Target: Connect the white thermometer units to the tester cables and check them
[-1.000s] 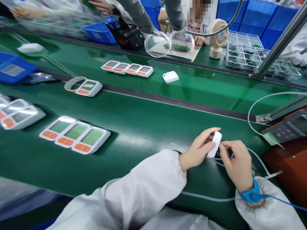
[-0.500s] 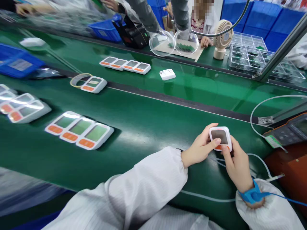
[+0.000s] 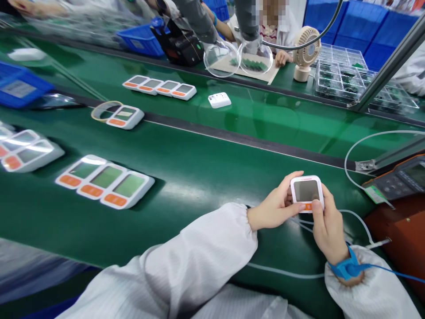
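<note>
Low and right of centre in the frame, I hold a small white device [image 3: 306, 193] with a grey screen and an orange button, screen facing up toward me, just above the green conveyor belt [image 3: 199, 177]. My left hand [image 3: 275, 206] comes in from the left, its fingers curled against the device's left edge, thumb at the lower corner and forefinger along the top. My right hand [image 3: 327, 226] grips it from below and from the right, fingers wrapped behind it and the thumb pressed on the orange button. A blue wrist strap [image 3: 347, 267] circles my right wrist at the lower right, and a thin white cable [image 3: 358, 219] lies on the belt just under my hands. To the left of centre, a row of three joined devices [image 3: 104, 180] lies flat on the belt, well apart from my hands, and another group [image 3: 23, 153] sits at the left edge. Further up, on the far lane, I see a row of four devices [image 3: 159, 87] and a single white unit [image 3: 219, 100]. At the right edge sits an orange meter [image 3: 398, 179]. At the top, a small beige fan [image 3: 307, 51] stands beside clear trays [image 3: 345, 75], and another person's hand [image 3: 282, 57] rests just left of the fan.
</note>
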Demonstrator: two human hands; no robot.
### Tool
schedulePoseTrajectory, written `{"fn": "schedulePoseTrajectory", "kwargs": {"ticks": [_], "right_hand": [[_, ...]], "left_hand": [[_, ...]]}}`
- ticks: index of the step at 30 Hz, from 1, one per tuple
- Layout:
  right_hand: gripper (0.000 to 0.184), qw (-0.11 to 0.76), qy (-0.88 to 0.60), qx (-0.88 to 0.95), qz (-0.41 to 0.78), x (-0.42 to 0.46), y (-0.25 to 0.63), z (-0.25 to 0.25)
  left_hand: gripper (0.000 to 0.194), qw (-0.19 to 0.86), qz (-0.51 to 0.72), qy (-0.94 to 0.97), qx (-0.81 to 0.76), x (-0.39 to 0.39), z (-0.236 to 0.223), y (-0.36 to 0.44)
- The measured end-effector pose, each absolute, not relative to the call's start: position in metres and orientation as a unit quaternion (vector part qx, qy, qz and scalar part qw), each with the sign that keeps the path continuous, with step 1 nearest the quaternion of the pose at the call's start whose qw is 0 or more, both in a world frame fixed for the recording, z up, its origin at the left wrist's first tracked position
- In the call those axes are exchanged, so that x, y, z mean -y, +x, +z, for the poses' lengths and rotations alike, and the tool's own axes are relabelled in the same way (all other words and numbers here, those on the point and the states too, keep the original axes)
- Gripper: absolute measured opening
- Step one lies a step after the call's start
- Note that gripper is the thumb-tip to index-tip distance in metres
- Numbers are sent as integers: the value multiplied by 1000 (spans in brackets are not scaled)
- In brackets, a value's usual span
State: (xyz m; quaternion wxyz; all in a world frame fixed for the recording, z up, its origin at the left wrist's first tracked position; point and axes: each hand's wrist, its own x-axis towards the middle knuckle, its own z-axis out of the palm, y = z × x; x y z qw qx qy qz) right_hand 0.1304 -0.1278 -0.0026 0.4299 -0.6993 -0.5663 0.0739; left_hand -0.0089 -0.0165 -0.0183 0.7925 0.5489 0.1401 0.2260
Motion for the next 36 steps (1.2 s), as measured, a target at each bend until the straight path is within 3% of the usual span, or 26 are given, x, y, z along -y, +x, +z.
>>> {"fn": "schedulePoseTrajectory", "kwargs": {"ticks": [5,10,36], "right_hand": [[46,427,-704,556,113,129,131,-3],[51,416,-714,537,169,129,130,-3],[55,406,-728,509,214,128,131,-1]], "left_hand": [[90,804,190,546,-138,14,-15,-10],[82,806,179,542,-155,13,-10,-11],[78,808,188,535,-160,13,-7,-8]]}}
